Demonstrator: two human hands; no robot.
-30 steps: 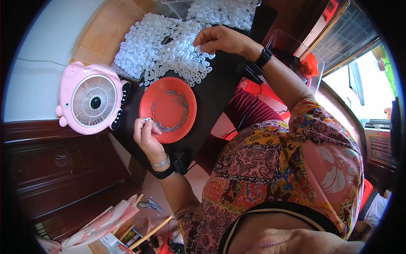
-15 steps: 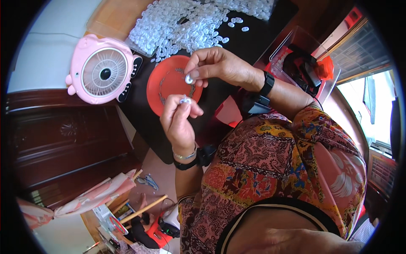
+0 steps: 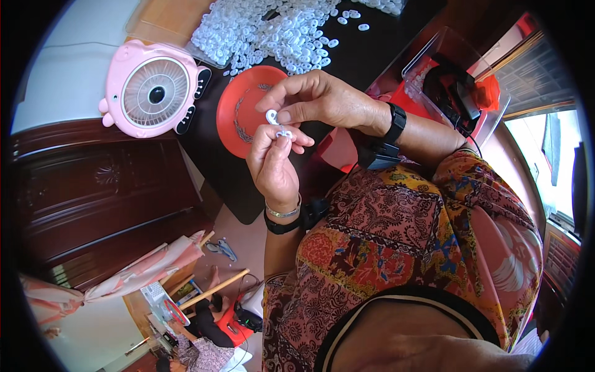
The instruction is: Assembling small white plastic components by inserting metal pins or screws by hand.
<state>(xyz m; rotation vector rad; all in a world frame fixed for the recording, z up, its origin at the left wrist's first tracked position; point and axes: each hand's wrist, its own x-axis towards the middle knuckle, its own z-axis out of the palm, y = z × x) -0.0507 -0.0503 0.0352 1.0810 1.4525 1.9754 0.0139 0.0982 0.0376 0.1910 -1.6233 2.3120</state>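
Over the red plate (image 3: 230, 139), my two hands are close together. My right hand (image 3: 325, 102) pinches a small white oval plastic piece (image 3: 271, 116) with holes between thumb and fingers. Just below it, my left hand (image 3: 274, 167) pinches a small clear-and-white plastic part (image 3: 284, 133) between thumb and index finger; its exact kind is too small to tell. On the plate lies a ring of tiny greyish pieces (image 3: 240, 127), partly hidden by my hands. A large heap of similar white oval pieces (image 3: 266, 40) covers the far side of the dark table.
A pink animal-shaped fan (image 3: 155, 93) stands left of the plate. Several loose ovals (image 3: 353, 15) lie beside the heap on the dark table (image 3: 248, 208). At the right is a clear bin (image 3: 427, 62) holding dark and orange things. Behind on the left, another person sits near a red seat (image 3: 232, 328).
My hands have come closer together, the left moving up and right toward the right. The white oval has turned and now sits just above the left fingertips. The view has shifted slightly.
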